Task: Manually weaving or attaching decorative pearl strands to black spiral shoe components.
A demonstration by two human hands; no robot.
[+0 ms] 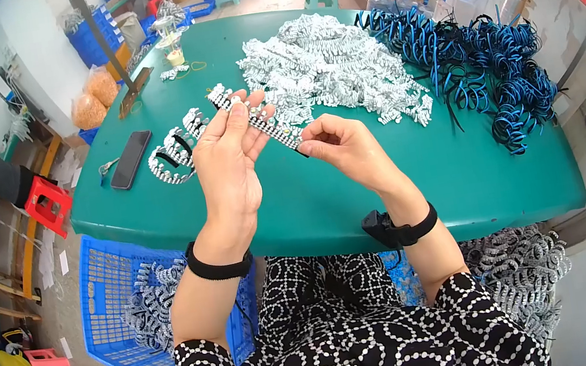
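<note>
A narrow black strip (276, 131) with rows of small white pieces along it is stretched at a slant between my hands. My left hand (228, 164), palm turned up, is closed on its upper part between thumb and fingers. The strip's lower right end is pinched between the thumb and forefinger of my right hand (343, 147). Just left of my left hand, a curled black-and-white strip (171, 156) lies on the green table (296, 205). A large heap of white coiled pieces (336, 63) spreads beyond my hands.
Blue-and-black coils (472, 65) cover the table's right side. A dark phone (131, 160) lies at the left. A blue basket (112, 316) holding coils stands below the left edge. Another person (1, 181) is farther left, by a red stool (48, 205).
</note>
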